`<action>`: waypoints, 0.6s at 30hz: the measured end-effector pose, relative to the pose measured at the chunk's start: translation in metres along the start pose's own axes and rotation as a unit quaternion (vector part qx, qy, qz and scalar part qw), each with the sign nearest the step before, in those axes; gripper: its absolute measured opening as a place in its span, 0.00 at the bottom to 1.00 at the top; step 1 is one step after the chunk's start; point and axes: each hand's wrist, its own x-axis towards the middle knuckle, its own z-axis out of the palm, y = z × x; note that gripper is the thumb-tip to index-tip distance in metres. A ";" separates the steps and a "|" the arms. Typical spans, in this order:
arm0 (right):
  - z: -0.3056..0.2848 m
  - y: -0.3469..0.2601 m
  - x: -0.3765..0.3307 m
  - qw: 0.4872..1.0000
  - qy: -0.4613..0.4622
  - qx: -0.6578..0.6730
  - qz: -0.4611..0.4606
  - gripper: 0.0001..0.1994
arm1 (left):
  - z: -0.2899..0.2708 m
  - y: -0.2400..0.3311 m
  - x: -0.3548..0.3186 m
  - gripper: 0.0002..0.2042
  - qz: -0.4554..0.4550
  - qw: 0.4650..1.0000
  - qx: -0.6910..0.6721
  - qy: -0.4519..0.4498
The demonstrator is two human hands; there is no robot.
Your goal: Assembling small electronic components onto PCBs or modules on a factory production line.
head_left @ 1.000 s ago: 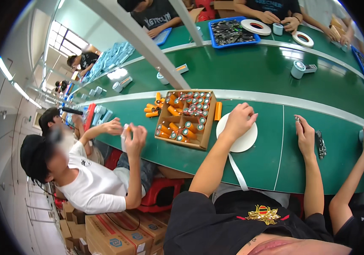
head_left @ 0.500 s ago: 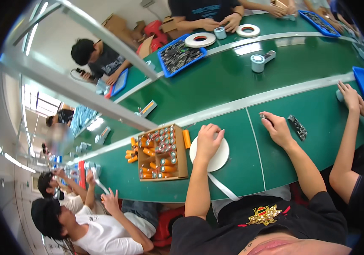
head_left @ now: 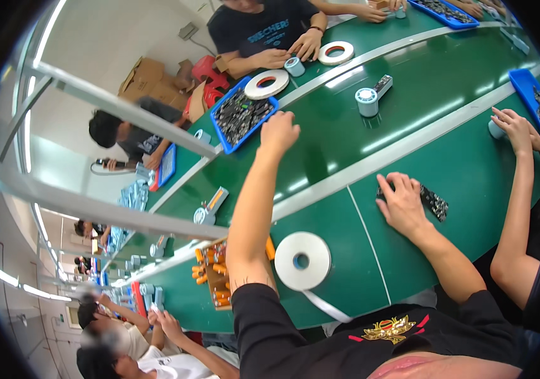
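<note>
My left hand [head_left: 280, 131] reaches over the green belt, close to the near right corner of a blue tray [head_left: 224, 144] of small dark parts. Its fingers are curled under, and anything inside them is hidden. My right hand [head_left: 402, 201] is low over the near worktop, thumb and bent fingers closed around a small dark circuit board [head_left: 380, 191], partly covered. More black circuit boards [head_left: 435, 206] lie beside its fingers. A white tape roll [head_left: 287, 270] rests flat on the worktop, its loose strip [head_left: 326, 306] trailing toward me.
A cardboard box [head_left: 219, 297] of orange cylindrical cells stands left of the roll, partly behind my forearm. On the belt are light-blue handheld devices [head_left: 367, 101]. A metal frame [head_left: 106, 211] crosses at left. Co-workers sit around; one person's hands [head_left: 515, 129] are at right.
My left hand has left the tape roll and stretched far forward across the belt. My right hand has shifted slightly, its fingers now lower over the boards. The view has tilted.
</note>
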 end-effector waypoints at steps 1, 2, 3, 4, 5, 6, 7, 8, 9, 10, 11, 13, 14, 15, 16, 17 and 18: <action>0.001 0.000 0.000 1.000 -0.001 0.006 0.008 0.27 | 0.017 -0.018 0.029 0.12 0.002 1.000 0.024 -0.005; 0.001 -0.001 -0.001 1.000 0.008 0.014 0.006 0.26 | 0.033 -0.033 0.057 0.14 -0.014 0.999 0.034 -0.004; 0.002 -0.004 0.002 1.000 0.018 0.025 0.002 0.25 | 0.046 -0.052 0.081 0.16 -0.032 0.998 0.046 -0.003; 0.002 -0.006 0.007 0.999 0.017 0.035 0.003 0.24 | 0.055 -0.071 0.105 0.21 -0.069 0.996 0.043 -0.023; 0.002 -0.008 0.011 0.999 0.015 0.045 0.004 0.23 | 0.063 -0.088 0.125 0.26 -0.108 0.992 0.039 -0.044; 0.003 -0.010 0.014 0.998 0.011 0.060 0.010 0.23 | 0.073 -0.108 0.136 0.28 -0.104 0.994 0.033 0.016; 0.001 -0.010 0.015 0.997 0.010 0.070 0.010 0.21 | 0.084 -0.120 0.145 0.30 -0.102 0.992 0.022 0.076; 0.002 -0.004 0.014 0.998 0.013 0.067 0.016 0.20 | 0.097 -0.109 0.157 0.31 -0.139 0.988 0.031 0.055; 0.002 -0.001 0.012 0.997 0.013 0.070 0.020 0.19 | 0.105 -0.101 0.164 0.31 -0.178 0.982 0.045 0.031; -0.001 -0.002 0.013 0.996 0.018 0.083 0.026 0.16 | 0.103 -0.109 0.168 0.32 -0.167 0.983 0.077 -0.003; 0.000 -0.001 0.012 0.996 0.016 0.085 0.026 0.16 | 0.098 -0.116 0.171 0.33 -0.160 0.980 0.112 -0.035; 0.002 0.000 0.010 0.996 0.016 0.090 -0.004 0.15 | 0.084 -0.107 0.168 0.31 -0.123 0.978 0.156 -0.060; -0.003 -0.001 0.011 0.995 0.025 0.096 0.000 0.14 | 0.076 -0.101 0.161 0.28 -0.092 0.980 0.162 -0.073; -0.003 0.000 0.010 0.994 0.029 0.105 0.007 0.14 | 0.067 -0.095 0.156 0.26 -0.056 0.981 0.167 -0.087; -0.002 -0.002 0.010 0.993 0.035 0.112 -0.002 0.13 | 0.053 -0.094 0.138 0.23 -0.006 0.994 0.111 -0.023; 0.000 -0.002 0.010 0.992 0.043 0.116 -0.007 0.13 | 0.034 -0.087 0.120 0.24 -0.008 0.995 0.094 -0.011; 0.001 -0.004 0.012 0.991 0.054 0.122 -0.013 0.13 | 0.012 -0.085 0.098 0.24 0.021 0.998 0.057 0.015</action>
